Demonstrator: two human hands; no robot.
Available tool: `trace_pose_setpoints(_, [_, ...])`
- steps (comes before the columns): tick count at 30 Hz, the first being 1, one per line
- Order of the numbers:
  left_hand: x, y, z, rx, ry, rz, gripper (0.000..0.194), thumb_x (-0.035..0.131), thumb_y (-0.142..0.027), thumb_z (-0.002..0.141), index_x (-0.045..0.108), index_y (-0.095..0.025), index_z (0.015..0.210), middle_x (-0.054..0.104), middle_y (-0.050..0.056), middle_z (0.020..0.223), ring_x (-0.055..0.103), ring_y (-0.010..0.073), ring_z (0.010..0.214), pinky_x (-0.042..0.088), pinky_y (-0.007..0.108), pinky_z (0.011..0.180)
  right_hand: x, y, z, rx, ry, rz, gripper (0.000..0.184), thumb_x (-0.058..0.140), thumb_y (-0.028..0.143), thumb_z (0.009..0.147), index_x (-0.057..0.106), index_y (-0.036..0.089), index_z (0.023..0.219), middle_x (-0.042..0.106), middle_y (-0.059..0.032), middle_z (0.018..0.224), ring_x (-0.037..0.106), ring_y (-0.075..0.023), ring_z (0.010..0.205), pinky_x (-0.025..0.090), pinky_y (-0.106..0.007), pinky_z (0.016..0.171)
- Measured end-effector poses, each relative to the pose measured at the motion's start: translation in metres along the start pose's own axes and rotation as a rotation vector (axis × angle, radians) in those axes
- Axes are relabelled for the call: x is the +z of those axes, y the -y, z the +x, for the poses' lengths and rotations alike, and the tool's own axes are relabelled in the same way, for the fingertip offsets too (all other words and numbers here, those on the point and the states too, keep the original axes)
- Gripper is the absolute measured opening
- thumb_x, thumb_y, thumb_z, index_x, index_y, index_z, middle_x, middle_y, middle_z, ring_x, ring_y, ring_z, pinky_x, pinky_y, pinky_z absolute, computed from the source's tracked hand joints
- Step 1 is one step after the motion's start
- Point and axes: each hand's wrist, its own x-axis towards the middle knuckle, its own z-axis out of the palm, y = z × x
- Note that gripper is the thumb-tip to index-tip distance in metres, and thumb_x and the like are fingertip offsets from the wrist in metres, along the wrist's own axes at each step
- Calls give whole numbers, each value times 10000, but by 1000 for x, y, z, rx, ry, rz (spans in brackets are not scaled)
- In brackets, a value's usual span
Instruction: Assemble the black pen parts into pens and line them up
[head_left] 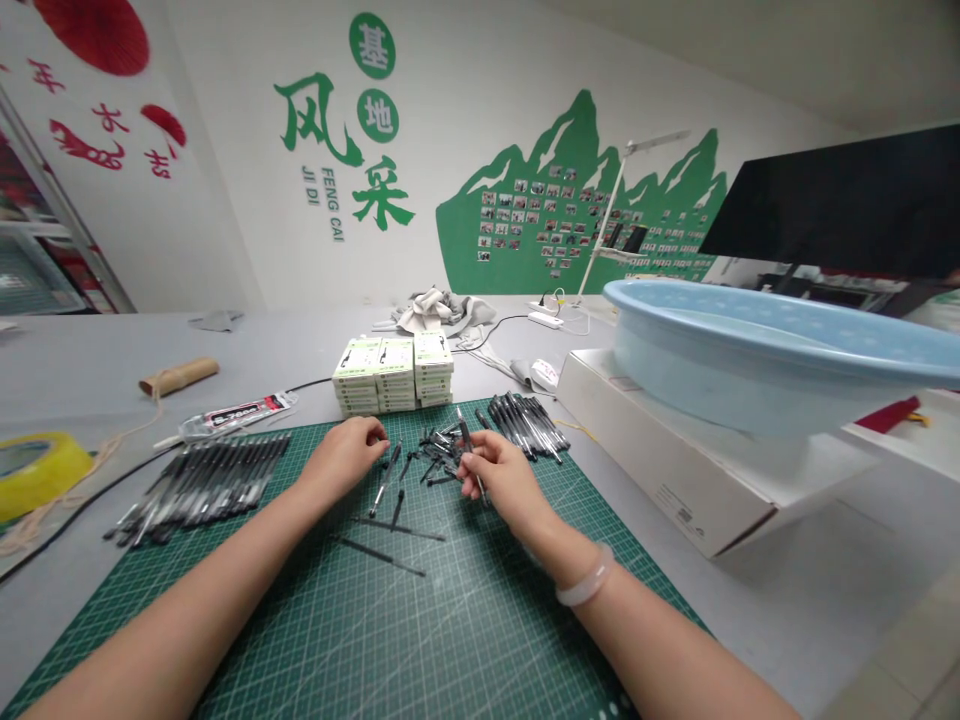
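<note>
My right hand (499, 468) is closed around a pen (466, 437), which tilts upward over the green cutting mat (450, 630). My left hand (351, 448) rests at the mat's far side with its fingers curled together; whatever they may hold is hidden. Just right of the left fingers lies a clear pen barrel (386, 480). Between the hands is a loose heap of small black pen parts (439, 450). Nearer to me are two thin dark refills (382, 555). Rows of black pens lie at the left (214, 485) and, beyond my right hand, a bundle of pens (529, 425).
Stacked small white-green boxes (379, 375) stand behind the mat. A long white box (675, 460) at the right carries a light blue basin (750, 370). Yellow tape (41, 470), a bamboo piece (180, 376) and a packet (236, 415) lie left. Grey cloth (450, 312) lies behind.
</note>
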Motion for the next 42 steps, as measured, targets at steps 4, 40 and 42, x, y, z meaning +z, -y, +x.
trace_pose_setpoints(4, [8, -7, -4, 67, 63, 54, 105, 644, -304, 743, 724, -252, 786, 674, 65, 818, 608, 265, 792, 401, 328, 697, -2, 1, 0, -17, -26, 2, 276, 624, 296, 736, 532, 173, 964, 616, 42, 623, 551, -90, 447, 397, -198, 426])
trace_pose_setpoints(40, [20, -34, -12, 209, 68, -224, 274, 483, -380, 928, 666, -243, 1079, 702, 52, 1113, 653, 224, 974, 503, 313, 787, -4, 1, -1, -200, -8, -365, 201, 576, 225, 830, 715, 173, 964, 593, 36, 593, 505, -105, 518, 393, -225, 538])
trace_pose_setpoints(42, [18, -33, -11, 174, 98, -310, 279, 519, -372, 904, 660, -238, 1104, 704, 59, 1111, 659, 223, 964, 519, 312, 767, -6, 2, -2, -258, -10, -470, 220, 576, 220, 849, 731, 189, 1002, 658, 18, 668, 576, -125, 592, 440, -240, 614])
